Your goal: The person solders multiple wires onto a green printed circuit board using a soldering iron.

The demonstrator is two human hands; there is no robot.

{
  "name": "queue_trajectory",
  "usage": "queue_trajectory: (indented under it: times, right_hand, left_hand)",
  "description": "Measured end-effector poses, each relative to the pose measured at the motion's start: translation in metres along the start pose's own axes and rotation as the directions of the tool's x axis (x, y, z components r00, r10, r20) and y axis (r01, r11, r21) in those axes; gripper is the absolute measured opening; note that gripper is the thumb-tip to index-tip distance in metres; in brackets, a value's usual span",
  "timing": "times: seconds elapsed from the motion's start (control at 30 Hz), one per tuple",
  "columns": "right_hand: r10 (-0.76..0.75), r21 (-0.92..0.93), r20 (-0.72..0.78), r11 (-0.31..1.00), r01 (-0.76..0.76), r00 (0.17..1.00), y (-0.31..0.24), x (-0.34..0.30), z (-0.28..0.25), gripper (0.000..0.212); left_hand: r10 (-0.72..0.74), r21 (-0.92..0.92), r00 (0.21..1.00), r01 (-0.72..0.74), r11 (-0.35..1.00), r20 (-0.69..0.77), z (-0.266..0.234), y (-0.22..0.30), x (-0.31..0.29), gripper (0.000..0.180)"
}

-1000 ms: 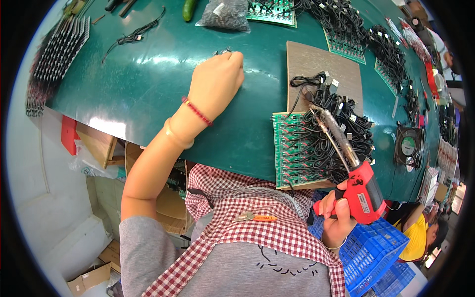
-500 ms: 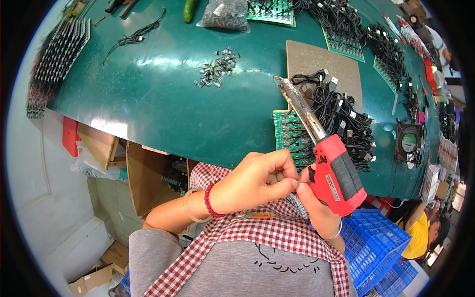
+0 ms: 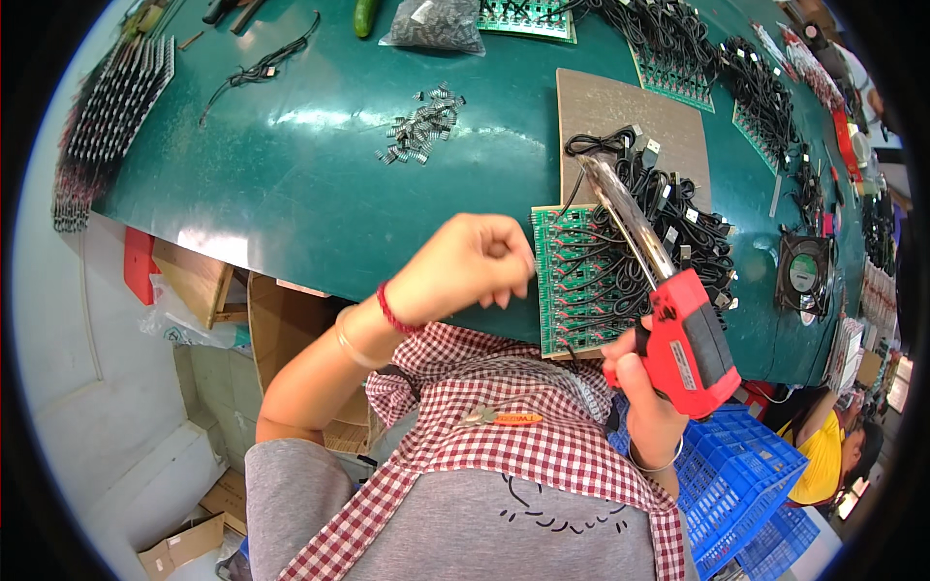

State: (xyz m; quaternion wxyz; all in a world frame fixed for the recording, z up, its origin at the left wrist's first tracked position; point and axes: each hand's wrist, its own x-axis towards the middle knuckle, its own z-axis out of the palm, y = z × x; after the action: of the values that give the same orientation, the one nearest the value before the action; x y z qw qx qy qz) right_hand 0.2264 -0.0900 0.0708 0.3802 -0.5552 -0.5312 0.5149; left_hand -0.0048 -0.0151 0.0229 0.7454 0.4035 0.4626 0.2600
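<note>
My right hand [image 3: 647, 402] grips the red and black handle of a soldering gun [image 3: 693, 353]. Its long metal barrel slants up and left over a bundle of black USB cables [image 3: 668, 228]. Left of that bundle lies a green circuit board [image 3: 557, 281] with cable ends in rows along it. My left hand [image 3: 475, 263] is just left of the board, above the table's near edge. Its fingers are curled in, and I cannot see whether anything small is between them. A loose pile of small dark metal-legged parts [image 3: 421, 128] lies farther off on the table.
On the green table [image 3: 329, 184], a brown board [image 3: 630, 102] lies under some cables. A bag of dark parts [image 3: 436, 24], a cucumber [image 3: 365, 16] and a loose cable [image 3: 257, 70] are farther back. Stacked boards [image 3: 116, 126] stand left. Blue crates [image 3: 731, 484] sit right, near another person [image 3: 823, 460].
My left hand has parted from my right hand and moved up and left. The soldering gun has shifted right and slightly down, and more of the circuit board shows.
</note>
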Motion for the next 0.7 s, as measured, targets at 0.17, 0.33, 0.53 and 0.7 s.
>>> queue_trajectory:
  times: [0.17,0.33,0.53,0.7]
  right_hand:
    - [0.052,-0.018,-0.038,0.998,-0.052,0.998,0.017,-0.016,-0.021,0.037]
    - [0.078,0.027,-0.012,0.997,-0.078,0.997,0.033,-0.029,-0.03,0.034]
    - [0.131,0.024,0.031,0.991,-0.132,0.991,0.038,-0.032,-0.03,0.033]
    - [0.182,0.016,0.03,0.983,-0.183,0.983,0.034,-0.026,-0.025,0.021]
  left_hand:
    - [0.003,-0.05,0.999,-0.005,0.999,-0.039,-0.017,-0.01,0.024,0.012]
    - [-0.027,-0.023,0.999,0.027,0.999,0.02,-0.018,-0.006,0.031,0.011]
    - [-0.03,-0.039,1.0,0.03,0.999,0.005,-0.018,-0.005,0.032,0.011]
    - [-0.041,-0.007,0.999,0.041,0.999,0.018,-0.019,-0.003,0.032,0.007]
